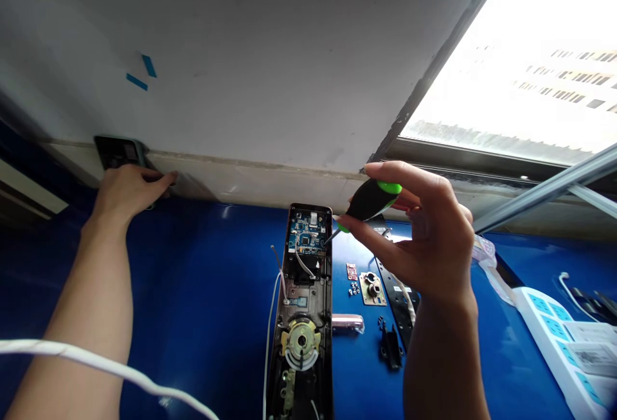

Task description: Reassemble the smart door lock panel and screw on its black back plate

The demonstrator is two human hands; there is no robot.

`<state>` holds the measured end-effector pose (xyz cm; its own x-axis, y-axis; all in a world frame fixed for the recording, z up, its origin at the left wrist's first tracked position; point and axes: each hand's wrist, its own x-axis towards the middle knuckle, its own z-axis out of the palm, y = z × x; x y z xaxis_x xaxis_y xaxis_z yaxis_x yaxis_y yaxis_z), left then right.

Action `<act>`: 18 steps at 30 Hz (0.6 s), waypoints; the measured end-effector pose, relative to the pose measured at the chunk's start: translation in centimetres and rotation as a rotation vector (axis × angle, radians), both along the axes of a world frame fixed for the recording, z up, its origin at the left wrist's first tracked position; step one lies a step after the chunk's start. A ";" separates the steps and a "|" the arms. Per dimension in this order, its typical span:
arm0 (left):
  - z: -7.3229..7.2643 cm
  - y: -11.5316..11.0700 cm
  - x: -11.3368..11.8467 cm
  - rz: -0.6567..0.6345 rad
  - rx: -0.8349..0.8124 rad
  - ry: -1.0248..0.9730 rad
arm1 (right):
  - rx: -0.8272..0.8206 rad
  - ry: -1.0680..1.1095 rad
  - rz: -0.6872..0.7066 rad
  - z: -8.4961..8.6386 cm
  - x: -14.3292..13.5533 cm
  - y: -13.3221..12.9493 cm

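My right hand (424, 233) pinches a screwdriver (369, 204) with a black and green handle. Its thin shaft slants down to the right edge of a blue circuit board (307, 235). This board sits at the top of a long, dark, opened door-lock housing (328, 317). Lower in the housing are a round metal hub (302, 337) and wires. Far to the left, my left hand (128, 191) is closed around the lower part of a phone (118, 150) that leans on the wall; some fingertips are hidden.
Right of the housing lie a small red board (351, 271), several screws (354, 289), a metal plate (373, 289), a pink cylinder (348, 323) and a black bracket (391, 348). A white power strip (554, 343) stands farther right. A white cable (96, 359) crosses the left foreground.
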<state>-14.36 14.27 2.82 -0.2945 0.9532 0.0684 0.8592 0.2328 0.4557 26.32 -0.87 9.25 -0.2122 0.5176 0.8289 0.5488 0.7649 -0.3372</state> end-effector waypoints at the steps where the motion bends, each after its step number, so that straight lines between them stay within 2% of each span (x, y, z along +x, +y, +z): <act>1: 0.0 0.0 0.0 0.011 0.035 0.008 | 0.006 -0.003 0.002 0.0 0.0 0.0; 4: 0.1 -0.3 0.6 0.025 0.208 0.021 | 0.006 -0.010 -0.004 0.0 -0.1 0.1; 9: 1.2 -1.3 4.3 -0.210 0.416 0.066 | -0.007 -0.012 -0.014 0.1 -0.1 0.1; 11: 1.7 -1.7 6.0 -0.331 0.411 0.102 | -0.011 -0.016 -0.014 0.1 -0.1 0.0; 14: 2.4 -2.2 7.6 -0.417 0.356 0.073 | -0.008 -0.018 -0.004 0.1 0.0 0.0; 16: 2.5 -2.3 7.6 -0.389 0.332 0.025 | -0.003 -0.021 -0.003 0.1 0.1 0.0; 18: 2.4 -2.1 6.7 -0.279 0.333 -0.004 | 0.000 -0.027 -0.013 0.1 0.1 0.0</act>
